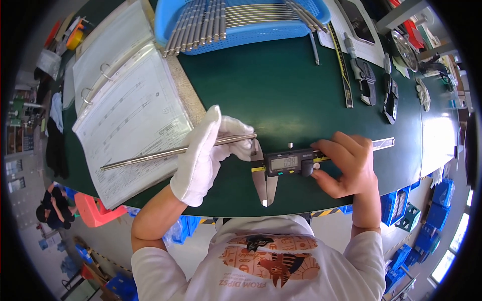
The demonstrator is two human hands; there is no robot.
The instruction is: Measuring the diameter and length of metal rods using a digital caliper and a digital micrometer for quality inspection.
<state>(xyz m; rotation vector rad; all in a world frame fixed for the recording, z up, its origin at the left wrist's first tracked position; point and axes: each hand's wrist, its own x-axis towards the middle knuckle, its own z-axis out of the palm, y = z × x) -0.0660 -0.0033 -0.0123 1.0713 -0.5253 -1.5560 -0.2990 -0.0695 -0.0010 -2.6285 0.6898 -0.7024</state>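
My left hand [201, 153], in a white glove, is closed around a thin metal rod [145, 159]. The rod slants from over the binder page up to the right, and its right end sits at the upper jaws of a digital caliper [288, 163]. Whether the jaws touch the rod I cannot tell for sure. Bare, my right hand [349, 163] grips the caliper by its sliding body and beam, thumb below and fingers above. The caliper's lit display faces up, and its long lower jaws point toward me, almost together.
An open ring binder [135, 115] with drawings lies on the left. Behind stands a blue plastic basket [241, 44] full of metal rods. To the right lie a tape measure [341, 70], a micrometer [362, 75], another measuring tool [389, 95] and a phone [355, 21]. A person [52, 206] sits far left.
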